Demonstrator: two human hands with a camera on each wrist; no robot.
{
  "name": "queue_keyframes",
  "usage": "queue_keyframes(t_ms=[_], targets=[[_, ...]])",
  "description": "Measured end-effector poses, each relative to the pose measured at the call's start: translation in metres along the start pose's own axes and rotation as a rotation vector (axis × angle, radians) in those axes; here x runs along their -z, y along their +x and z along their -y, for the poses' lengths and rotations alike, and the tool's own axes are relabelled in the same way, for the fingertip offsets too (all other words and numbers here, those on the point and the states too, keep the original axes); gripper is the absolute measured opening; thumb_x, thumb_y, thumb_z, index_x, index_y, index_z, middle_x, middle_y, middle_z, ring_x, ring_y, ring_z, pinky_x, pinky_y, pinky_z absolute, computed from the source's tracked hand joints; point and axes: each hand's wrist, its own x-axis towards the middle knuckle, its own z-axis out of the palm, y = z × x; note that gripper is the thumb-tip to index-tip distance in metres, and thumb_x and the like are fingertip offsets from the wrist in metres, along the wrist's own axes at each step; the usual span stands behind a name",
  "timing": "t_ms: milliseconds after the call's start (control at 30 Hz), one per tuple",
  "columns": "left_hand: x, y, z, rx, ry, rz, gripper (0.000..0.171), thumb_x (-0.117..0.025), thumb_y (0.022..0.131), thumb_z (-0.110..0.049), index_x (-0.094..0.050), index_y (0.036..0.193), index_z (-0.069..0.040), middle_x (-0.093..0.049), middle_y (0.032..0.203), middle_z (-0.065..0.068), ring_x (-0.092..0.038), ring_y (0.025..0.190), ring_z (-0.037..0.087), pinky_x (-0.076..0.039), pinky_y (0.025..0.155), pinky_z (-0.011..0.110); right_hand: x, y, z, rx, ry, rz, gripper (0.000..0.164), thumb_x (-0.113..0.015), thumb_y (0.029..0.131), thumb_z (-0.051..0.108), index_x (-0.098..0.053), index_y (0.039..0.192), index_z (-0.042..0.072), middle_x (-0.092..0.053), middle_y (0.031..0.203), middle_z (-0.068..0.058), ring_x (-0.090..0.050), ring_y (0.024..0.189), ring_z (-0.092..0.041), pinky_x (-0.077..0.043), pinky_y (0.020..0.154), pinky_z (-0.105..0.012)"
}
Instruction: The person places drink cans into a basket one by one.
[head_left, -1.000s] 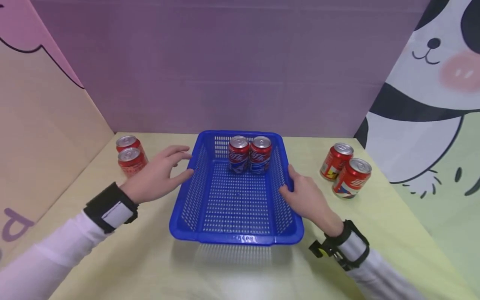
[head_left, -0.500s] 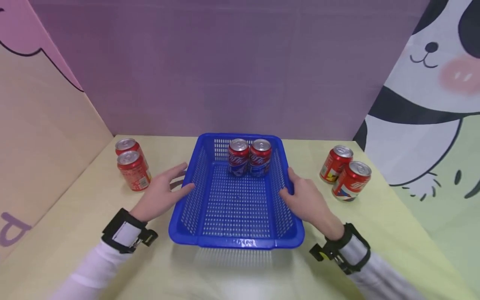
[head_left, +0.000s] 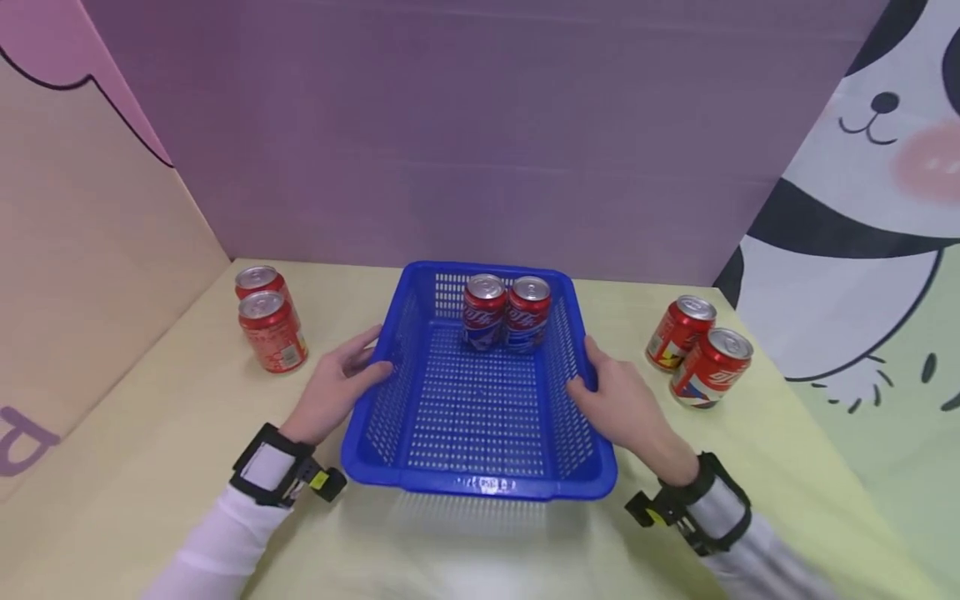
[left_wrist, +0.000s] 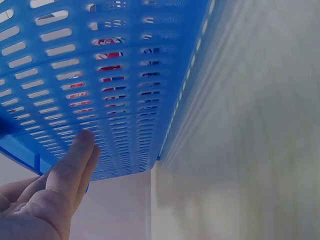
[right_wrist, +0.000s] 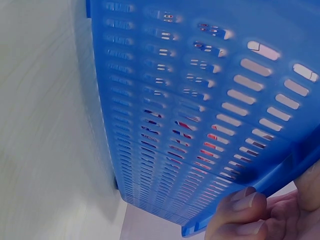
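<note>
A blue plastic basket [head_left: 480, 485] with slotted walls stands in the middle of the table. Two red and blue soda cans [head_left: 506, 321] are upright side by side at its far end. On the basket's left side, my left hand [head_left: 327, 393] has its thumb over the rim; in the left wrist view, its fingers [left_wrist: 75, 162] lie fairly straight against the outer wall. My right hand [head_left: 624, 406] grips the right rim, thumb on the inner side. Its fingers [right_wrist: 250, 202] curl beneath that rim in the right wrist view.
Two red cans [head_left: 273, 333] stand upright on the table [head_left: 187, 433] left of the basket. Another pair of red cans [head_left: 708, 367] stands to the right. A purple backdrop [head_left: 480, 142] rises behind the table, with printed panels on both sides.
My left hand has come down and right from beside the left cans, and its thumb now lies over the basket's left rim. The right hand keeps its grip; the view has shifted slightly.
</note>
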Motion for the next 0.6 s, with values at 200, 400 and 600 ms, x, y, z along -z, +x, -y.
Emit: queue_keyframes(t_ms=[200, 400, 600], targets=[[-0.0040, 0.0003, 0.0002, -0.004, -0.050, -0.012, 0.060, -0.065, 0.097, -0.021, -0.041, 0.150, -0.009, -0.058, 0.132, 0.021, -0.062, 0.111, 0.033, -0.055, 0.083, 0.035, 0.0023, -0.0011, -0.0021, -0.006, -0.017, 0.000, 0.069, -0.052, 0.097, 0.018, -0.019, 0.152, -0.007, -0.046, 0.060, -0.006, -0.050, 0.045, -0.018, -0.041, 0.042, -0.028], [-0.0053, -0.0014, -0.0036, 0.000, -0.041, -0.046, 0.059, -0.066, 0.095, -0.019, -0.044, 0.148, -0.007, -0.060, 0.128, 0.022, -0.064, 0.107, 0.033, -0.055, 0.081, 0.033, 0.0020, -0.0016, -0.0027, 0.009, -0.031, -0.008, 0.069, -0.052, 0.097, 0.020, -0.021, 0.152, -0.007, -0.046, 0.060, -0.005, -0.049, 0.043, -0.018, -0.040, 0.041, -0.029], [-0.0032, -0.0035, -0.0027, 0.010, -0.054, -0.044, 0.059, -0.066, 0.096, -0.021, -0.043, 0.149, -0.008, -0.059, 0.129, 0.022, -0.064, 0.106, 0.034, -0.056, 0.080, 0.034, 0.0034, 0.0003, -0.0013, 0.013, -0.044, 0.005, 0.069, -0.052, 0.096, 0.021, -0.023, 0.152, -0.007, -0.048, 0.059, -0.005, -0.050, 0.044, -0.018, -0.040, 0.040, -0.029]])
